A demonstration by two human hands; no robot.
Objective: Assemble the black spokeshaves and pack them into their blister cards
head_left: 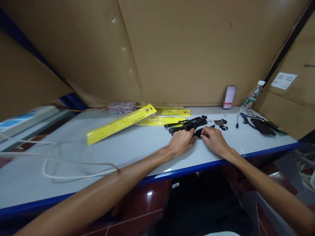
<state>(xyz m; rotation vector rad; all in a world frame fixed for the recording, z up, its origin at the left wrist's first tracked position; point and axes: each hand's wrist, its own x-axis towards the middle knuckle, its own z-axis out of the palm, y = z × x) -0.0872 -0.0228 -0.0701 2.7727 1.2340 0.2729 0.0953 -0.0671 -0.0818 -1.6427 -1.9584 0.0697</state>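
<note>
Near the front edge of the pale table, my left hand (182,143) and my right hand (213,140) are close together over a dark part (199,132). The fingers of my left hand are curled round the left end of that part. My right hand pinches at its other side with thumb and fingers. Just behind my left hand lies a pile of long black parts (188,124). To the right of the pile are small black pieces (223,127) and a dark flat square (218,122).
Yellow packages (120,125) lie across the table's left middle, before a clear plastic box (121,107). At the right stand a bottle (251,98) and a phone-like object (229,97), with a dark phone (263,127) lying nearby. White cables (73,177) cross the left side. Cardboard walls (172,52) surround the table.
</note>
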